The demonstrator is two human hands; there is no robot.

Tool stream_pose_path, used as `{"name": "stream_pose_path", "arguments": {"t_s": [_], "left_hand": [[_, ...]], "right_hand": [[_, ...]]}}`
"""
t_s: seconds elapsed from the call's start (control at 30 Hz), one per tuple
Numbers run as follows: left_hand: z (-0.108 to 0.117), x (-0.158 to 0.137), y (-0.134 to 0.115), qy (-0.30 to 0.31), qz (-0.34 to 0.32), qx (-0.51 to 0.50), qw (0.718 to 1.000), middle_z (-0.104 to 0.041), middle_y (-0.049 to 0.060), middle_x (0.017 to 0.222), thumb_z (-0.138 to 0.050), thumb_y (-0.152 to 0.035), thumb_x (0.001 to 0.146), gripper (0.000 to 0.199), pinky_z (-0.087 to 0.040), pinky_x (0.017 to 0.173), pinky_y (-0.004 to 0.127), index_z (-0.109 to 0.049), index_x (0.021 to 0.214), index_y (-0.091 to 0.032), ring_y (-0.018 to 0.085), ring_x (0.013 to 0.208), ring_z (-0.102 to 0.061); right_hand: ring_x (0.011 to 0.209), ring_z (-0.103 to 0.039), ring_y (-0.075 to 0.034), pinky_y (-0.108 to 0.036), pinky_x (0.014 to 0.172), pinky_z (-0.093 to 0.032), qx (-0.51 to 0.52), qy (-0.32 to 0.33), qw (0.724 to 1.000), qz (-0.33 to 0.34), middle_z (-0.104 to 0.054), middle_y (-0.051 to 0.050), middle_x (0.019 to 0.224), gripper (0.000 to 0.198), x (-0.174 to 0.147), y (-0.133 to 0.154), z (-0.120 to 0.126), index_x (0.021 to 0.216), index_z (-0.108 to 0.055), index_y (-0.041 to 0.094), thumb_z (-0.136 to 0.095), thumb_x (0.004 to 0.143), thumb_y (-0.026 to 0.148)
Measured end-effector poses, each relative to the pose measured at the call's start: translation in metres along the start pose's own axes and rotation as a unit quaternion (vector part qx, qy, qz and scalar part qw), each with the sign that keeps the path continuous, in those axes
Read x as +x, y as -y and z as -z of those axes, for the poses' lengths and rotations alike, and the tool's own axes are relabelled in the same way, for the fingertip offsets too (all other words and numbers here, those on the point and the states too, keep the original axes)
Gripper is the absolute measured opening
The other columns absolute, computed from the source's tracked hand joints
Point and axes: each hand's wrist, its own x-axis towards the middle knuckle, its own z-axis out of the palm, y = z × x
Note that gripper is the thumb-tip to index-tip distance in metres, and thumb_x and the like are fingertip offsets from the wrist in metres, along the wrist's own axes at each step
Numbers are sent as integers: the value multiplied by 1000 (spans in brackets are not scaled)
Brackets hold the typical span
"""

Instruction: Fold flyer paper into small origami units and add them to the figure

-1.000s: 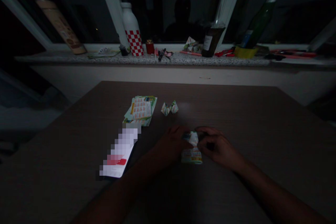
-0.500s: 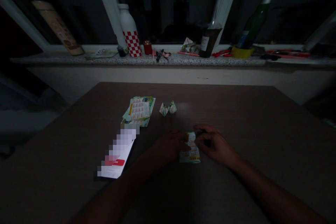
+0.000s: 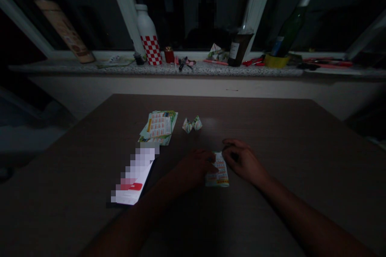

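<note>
A folded printed paper, white and green with rows of orange print and a yellow strip at its near end, lies on the table. My left hand rests on its left side, with thumb and fingers apart and pressing on the sheet. At the upper right corner my right hand has its fingers curled, thumb and forefinger tips close together at the paper's edge; the exact grip is dark. Beyond my hands stands a small folded paper piece with two pointed parts.
A stack of printed leaflets lies left of the folded piece. Nearer me, a lit phone lies beside my left forearm. On the sill stand a checkered bottle, a dark cup and a green bottle.
My right hand has shifted slightly up and left along the paper's right edge, its thumb moving toward the upper corner. My left hand stays on the paper.
</note>
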Motion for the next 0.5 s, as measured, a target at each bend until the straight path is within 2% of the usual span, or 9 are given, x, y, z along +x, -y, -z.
{"name": "stream_pose_path", "arguments": {"t_s": [0.17,0.3,0.5], "left_hand": [[-1,0,0,0,9,-9,1000,-60,4,116,-54,-9,82,31,-39,94,34,-69,103,-26,21,107,-53],[0,0,-1,-7,11,-11,1000,-60,3,115,-55,-9,82,30,-39,93,34,-69,102,-26,21,107,-53],[0,-1,-1,-1,15,-12,1000,-60,3,115,-56,-10,81,29,-39,94,34,-69,102,-26,21,107,-53]], "right_hand": [[104,-60,-26,-42,89,-46,-1,-22,1000,0,-64,-11,109,14,5,-4,0,77,-68,20,-55,82,18],[100,-62,-23,-39,88,-48,38,-35,999,8,-64,-10,109,13,3,-4,2,79,-69,20,-56,83,20],[105,-59,-25,-41,89,-46,33,-16,999,40,-63,-9,112,9,0,-4,2,83,-71,22,-62,82,24]]}}
